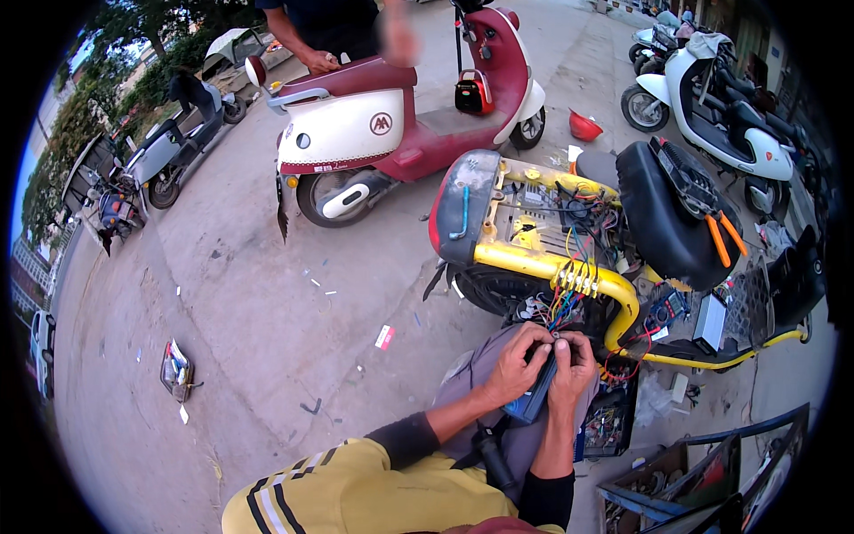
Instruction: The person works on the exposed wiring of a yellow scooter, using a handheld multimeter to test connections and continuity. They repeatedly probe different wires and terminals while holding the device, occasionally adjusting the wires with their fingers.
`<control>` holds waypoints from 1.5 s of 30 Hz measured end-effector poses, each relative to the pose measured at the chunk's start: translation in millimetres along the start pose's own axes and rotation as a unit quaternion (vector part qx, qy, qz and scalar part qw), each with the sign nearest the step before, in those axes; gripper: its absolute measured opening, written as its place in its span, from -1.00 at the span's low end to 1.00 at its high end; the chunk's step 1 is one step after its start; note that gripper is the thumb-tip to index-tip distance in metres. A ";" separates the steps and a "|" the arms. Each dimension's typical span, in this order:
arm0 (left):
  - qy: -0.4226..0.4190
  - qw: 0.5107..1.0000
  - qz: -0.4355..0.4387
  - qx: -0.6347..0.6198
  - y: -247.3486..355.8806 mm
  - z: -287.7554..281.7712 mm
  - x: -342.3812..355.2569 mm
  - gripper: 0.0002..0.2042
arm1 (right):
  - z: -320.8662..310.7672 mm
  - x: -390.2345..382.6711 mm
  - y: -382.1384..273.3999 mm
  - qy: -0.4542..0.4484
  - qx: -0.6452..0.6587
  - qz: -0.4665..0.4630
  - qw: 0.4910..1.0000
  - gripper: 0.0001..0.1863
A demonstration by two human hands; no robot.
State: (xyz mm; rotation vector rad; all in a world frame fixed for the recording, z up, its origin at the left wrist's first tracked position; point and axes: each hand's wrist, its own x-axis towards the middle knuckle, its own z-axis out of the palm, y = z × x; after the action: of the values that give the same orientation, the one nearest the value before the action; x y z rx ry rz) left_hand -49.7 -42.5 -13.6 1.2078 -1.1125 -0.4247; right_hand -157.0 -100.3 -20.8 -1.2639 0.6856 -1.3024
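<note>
My left hand [514,363] and my right hand [572,367] are both closed around a small dark box-shaped module [535,397] with a blue end, held over my knee. A bundle of coloured wires [564,307] runs from the module up into the yellow frame [534,263] of a stripped scooter. My fingers press at the point where the wires meet the module. The scooter's black seat [663,214] is tipped open, showing the wiring bay [551,209].
A red and white scooter [391,116] stands behind, with another person's hand [318,60] resting on its seat. Orange-handled pliers [722,233] lie on the open seat. A tray of small parts [605,418] and tool boxes [703,481] sit at lower right. More scooters are parked far left and right.
</note>
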 end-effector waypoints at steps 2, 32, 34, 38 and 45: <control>0.001 1.000 0.011 0.009 1.8 -1.8 1.3 -0.88 | 1.1 0.5 0.7 -0.009 -0.001 -0.007 1.000 -0.93; 0.042 0.986 -0.116 -0.108 -12.8 -1.3 -2.8 -0.86 | 6.1 2.7 -4.1 0.014 -0.066 -0.023 0.997 -0.87; 0.057 0.983 -0.124 -0.126 -11.9 0.8 -2.3 -0.85 | 6.8 2.9 -6.7 0.012 -0.066 -0.019 0.998 -0.88; 0.054 0.982 -0.128 -0.131 -9.2 1.2 -1.3 -0.85 | 6.5 2.8 -5.2 0.011 -0.062 -0.022 0.998 -0.88; 0.027 0.986 -0.116 -0.117 -8.6 -1.4 2.3 -0.88 | 5.8 3.5 -2.8 0.011 -0.058 -0.023 0.998 -0.87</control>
State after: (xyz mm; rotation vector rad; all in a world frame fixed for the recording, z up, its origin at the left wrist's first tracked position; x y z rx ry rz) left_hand -45.0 -46.6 -20.1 1.1362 -0.8525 -0.6776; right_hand -151.8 -101.3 -15.8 -1.3689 0.7603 -1.3315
